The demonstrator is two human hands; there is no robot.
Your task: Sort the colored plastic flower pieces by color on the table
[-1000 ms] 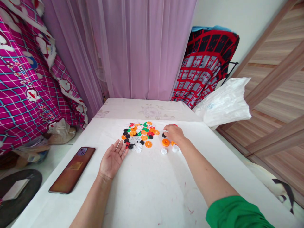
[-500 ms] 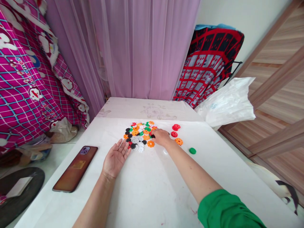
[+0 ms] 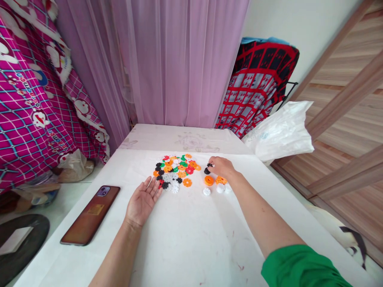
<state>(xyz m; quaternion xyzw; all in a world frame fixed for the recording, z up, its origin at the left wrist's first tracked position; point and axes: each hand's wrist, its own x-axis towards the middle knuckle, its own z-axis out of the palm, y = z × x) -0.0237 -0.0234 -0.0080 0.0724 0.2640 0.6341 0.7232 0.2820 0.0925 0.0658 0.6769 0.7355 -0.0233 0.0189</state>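
Note:
A heap of small flower-shaped plastic discs (image 3: 175, 170), orange, white, black, green and red, lies on the white table (image 3: 185, 235). My left hand (image 3: 143, 201) rests palm up and open just left of the heap, holding nothing. My right hand (image 3: 222, 167) is to the right of the heap, its fingers pinched on a black disc (image 3: 210, 165) above another black disc (image 3: 206, 171). Beside it lie an orange disc (image 3: 209, 180) and white discs (image 3: 206, 191). Further discs are partly hidden under my right hand.
A phone (image 3: 91, 214) in a brown case lies on the table's left part. A white plastic bag (image 3: 281, 131) sits at the right edge. Pink curtains (image 3: 173, 59) and patterned blankets (image 3: 36, 95) stand behind and to the left. A red checked cloth (image 3: 257, 87) hangs at the back right.
My right hand went into the heap half a second ago and has come back to the right with a black disc. My left hand has stayed in place.

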